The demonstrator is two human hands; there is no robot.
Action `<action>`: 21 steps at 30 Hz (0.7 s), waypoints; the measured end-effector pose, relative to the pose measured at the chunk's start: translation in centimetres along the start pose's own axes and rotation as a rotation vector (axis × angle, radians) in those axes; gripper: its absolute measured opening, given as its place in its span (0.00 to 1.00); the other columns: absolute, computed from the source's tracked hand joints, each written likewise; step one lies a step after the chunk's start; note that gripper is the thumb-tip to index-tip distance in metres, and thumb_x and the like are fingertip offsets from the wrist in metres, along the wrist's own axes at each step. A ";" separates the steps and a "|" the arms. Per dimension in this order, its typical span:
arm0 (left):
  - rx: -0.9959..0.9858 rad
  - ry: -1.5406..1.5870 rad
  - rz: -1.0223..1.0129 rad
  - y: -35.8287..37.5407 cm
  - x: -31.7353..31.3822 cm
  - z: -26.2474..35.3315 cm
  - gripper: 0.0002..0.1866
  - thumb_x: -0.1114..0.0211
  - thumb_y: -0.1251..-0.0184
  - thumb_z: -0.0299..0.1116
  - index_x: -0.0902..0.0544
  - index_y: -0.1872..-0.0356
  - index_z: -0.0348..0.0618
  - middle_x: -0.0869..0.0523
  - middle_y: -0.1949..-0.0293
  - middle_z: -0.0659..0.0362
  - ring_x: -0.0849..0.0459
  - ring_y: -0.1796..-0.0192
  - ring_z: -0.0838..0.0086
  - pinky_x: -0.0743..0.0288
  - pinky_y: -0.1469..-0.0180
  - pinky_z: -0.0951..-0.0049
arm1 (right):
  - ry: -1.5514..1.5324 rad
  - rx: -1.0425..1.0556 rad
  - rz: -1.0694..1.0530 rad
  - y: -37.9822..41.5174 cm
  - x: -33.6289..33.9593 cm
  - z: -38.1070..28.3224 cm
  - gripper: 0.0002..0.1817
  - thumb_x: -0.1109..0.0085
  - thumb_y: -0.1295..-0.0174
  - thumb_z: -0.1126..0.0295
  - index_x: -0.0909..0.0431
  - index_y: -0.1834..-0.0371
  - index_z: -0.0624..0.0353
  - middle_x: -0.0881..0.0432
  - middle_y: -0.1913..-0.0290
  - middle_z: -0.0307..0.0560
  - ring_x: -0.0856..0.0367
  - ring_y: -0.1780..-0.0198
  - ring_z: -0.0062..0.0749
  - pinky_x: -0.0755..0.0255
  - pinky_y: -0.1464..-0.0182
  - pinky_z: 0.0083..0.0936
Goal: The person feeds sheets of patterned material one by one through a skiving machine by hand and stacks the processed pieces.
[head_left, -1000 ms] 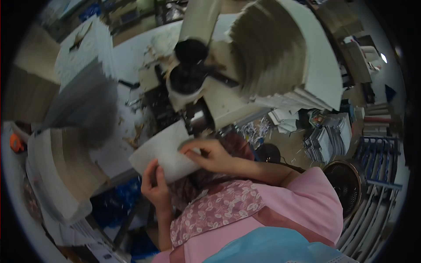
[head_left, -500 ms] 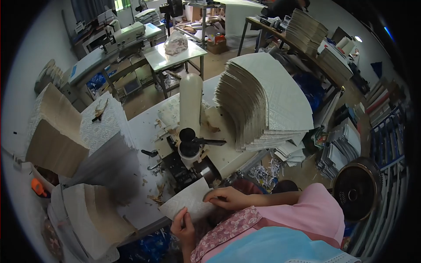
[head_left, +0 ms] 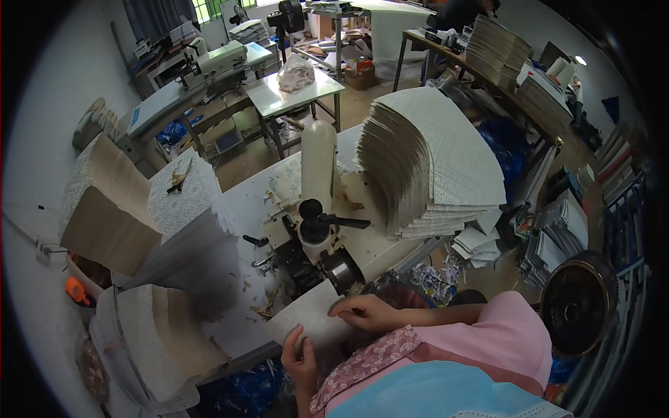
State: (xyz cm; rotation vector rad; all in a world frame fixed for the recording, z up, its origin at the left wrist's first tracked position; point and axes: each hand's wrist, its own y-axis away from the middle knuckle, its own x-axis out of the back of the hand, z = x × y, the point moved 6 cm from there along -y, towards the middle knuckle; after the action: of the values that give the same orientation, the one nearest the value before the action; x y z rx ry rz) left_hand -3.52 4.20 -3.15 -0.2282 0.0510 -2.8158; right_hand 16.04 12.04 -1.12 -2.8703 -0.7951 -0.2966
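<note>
A white patterned sheet (head_left: 306,315) lies low in the centre, its upper edge close to the round metal wheel of a machine (head_left: 315,233). On the sheet's right edge, my right hand (head_left: 369,313) is closed with bent fingers. My left hand (head_left: 300,355) holds the lower left edge between thumb and fingers. Behind the machine's right side stands a tall fanned stack of white patterned pieces (head_left: 453,146). To the left, another patterned stack (head_left: 182,195) carries a small dark tool (head_left: 178,182).
Brown-sided stacks (head_left: 111,223) and a curved stack (head_left: 164,334) stand at the left. An orange object (head_left: 77,291) is beside them. Scraps dot the white table (head_left: 233,279). A black round fan-like object (head_left: 578,303) is at right. A person (head_left: 463,12) is at the back.
The whole view has shifted, so the scene appears a little farther right. Both hands still hold the sheet by the metal wheel, with little change in grip.
</note>
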 end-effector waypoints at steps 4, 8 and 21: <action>0.024 0.066 -0.070 0.0 -0.1 1.7 0.17 0.41 0.37 0.18 0.21 0.47 0.36 0.17 0.49 0.53 0.19 0.50 0.73 0.26 0.51 0.77 | -0.079 -0.058 -0.014 0.3 0.1 0.8 0.11 0.45 0.36 0.75 0.21 0.52 0.56 0.16 0.56 0.41 0.22 0.67 0.25 0.30 0.65 0.19; 0.084 0.154 -0.058 -0.2 0.1 2.7 0.18 0.41 0.38 0.18 0.21 0.46 0.36 0.17 0.49 0.54 0.20 0.51 0.75 0.27 0.51 0.78 | -0.110 0.011 -0.134 0.3 0.7 -0.4 0.13 0.45 0.36 0.73 0.23 0.48 0.54 0.18 0.54 0.38 0.23 0.68 0.25 0.31 0.67 0.19; -0.026 0.047 0.151 1.6 -1.2 4.9 0.22 0.46 0.37 0.16 0.25 0.41 0.37 0.22 0.44 0.52 0.21 0.45 0.68 0.28 0.43 0.72 | 0.254 0.354 -0.210 -0.2 2.4 -4.3 0.16 0.47 0.36 0.72 0.27 0.44 0.46 0.21 0.61 0.46 0.20 0.63 0.46 0.25 0.66 0.35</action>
State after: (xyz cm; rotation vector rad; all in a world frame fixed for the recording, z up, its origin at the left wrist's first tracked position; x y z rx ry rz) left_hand -1.06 3.01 1.42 -0.1568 0.1103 -2.6710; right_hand 17.28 12.53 3.61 -2.3682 -0.9858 -0.4807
